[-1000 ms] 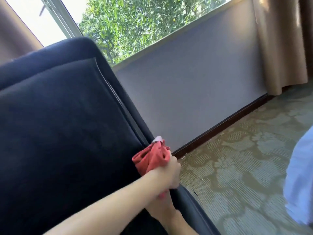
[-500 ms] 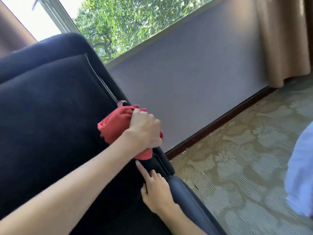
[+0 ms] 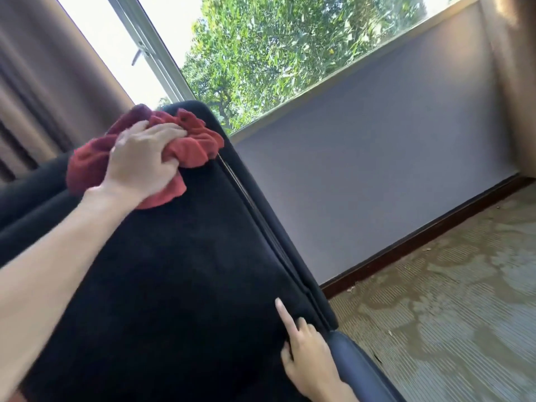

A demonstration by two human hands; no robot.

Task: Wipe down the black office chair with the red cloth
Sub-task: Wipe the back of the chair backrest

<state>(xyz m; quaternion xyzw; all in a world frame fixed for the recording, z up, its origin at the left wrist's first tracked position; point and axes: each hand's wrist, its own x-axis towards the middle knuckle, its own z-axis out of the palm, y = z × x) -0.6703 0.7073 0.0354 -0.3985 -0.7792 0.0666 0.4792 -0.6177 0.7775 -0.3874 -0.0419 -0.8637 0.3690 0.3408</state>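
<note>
Cloth (image 3: 185, 153) sat bunched in my left hand (image 3: 142, 163) at the upper left of the frame, fingers curled round it, pressed against the chair (image 3: 179, 280) back's top corner. My right hand (image 3: 310, 358), lower centre, rested on the back's edge by the armrest (image 3: 356, 364), forefinger straight, the others loosely curled, holding nothing. I judged the wiping midway: armrest and the parts out of frame probably remained.

Single head view, tilted, close above chair back (image 3: 188, 285), facing window (image 3: 290, 53)
</note>
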